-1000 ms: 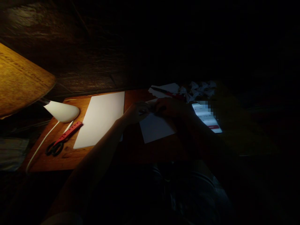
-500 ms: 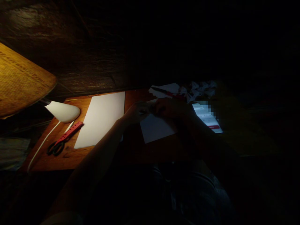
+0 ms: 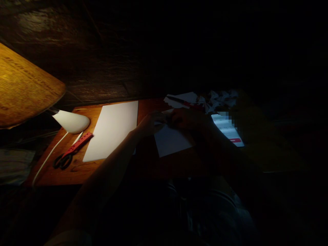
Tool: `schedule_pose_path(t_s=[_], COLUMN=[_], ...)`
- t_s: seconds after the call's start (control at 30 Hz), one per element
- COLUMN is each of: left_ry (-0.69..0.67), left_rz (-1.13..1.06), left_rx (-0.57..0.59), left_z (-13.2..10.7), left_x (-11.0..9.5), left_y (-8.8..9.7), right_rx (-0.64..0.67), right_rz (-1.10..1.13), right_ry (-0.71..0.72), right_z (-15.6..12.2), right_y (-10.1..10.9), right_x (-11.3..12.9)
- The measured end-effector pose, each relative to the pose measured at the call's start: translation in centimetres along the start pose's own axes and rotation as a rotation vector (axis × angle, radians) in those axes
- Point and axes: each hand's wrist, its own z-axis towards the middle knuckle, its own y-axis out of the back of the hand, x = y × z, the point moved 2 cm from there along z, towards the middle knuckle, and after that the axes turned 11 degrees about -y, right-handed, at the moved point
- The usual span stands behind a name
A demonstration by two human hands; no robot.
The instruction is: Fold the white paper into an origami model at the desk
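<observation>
Handle the paper [image 3: 172, 141] lightly on the table [image 3: 78, 175], between sheet [image 3: 114, 131] and phone [image 3: 227, 131], with left hand [image 3: 150, 123] and right hand [image 3: 183, 118] close together at its far end, fingers curled but too dark to tell how tightly or on what, pressing evenly to avoid skewing it.

Dim bluish legwear [image 3: 217, 208] shows pale lines [image 3: 222, 194]; the left arm's sleeve edge [image 3: 70, 237] looks pale

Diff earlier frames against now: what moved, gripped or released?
Whole scene drifts slightly rightward in frame, likely camera motion. Left hand and right hand stay at the small paper; no visible grab or release, finger shifts too dark to tell. Large sheet, scissors, phone unmoved.
</observation>
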Motion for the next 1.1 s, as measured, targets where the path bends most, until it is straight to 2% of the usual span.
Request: schedule_pose_path(t_s=[0.3, 0.5, 0.63, 0.83, 1.1], left_ry=[-0.020, -0.013, -0.013, -0.003, -0.011], left_rz=[0.048, 0.046, 0.046, 0.049, 0.014], left_rx=[0.045, 0.047, 0.053, 0.068, 0.084], left_z=[0.3, 0.3, 0.1, 0.0, 0.5], left_x=[-0.1, -0.1, 0.2, 0.5, 0.3], left_y=[-0.3, -0.2, -0.3, -0.3, 0.0], right_rx=[0.002, -0.108, -0.219, -0.191, -0.140], right_rz=[0.034, 0.047, 0.018, 0.032, 0.038], right_ry=[0.036, -0.186, -0.225, -0.265, -0.197], right_z=[0.4, 0.3, 0.2, -0.3, -0.3], right_y=[-0.1, 0.1, 0.3, 0.4, 0.7], right_x=[-0.4, -0.7, -0.5, 0.4, 0.6])
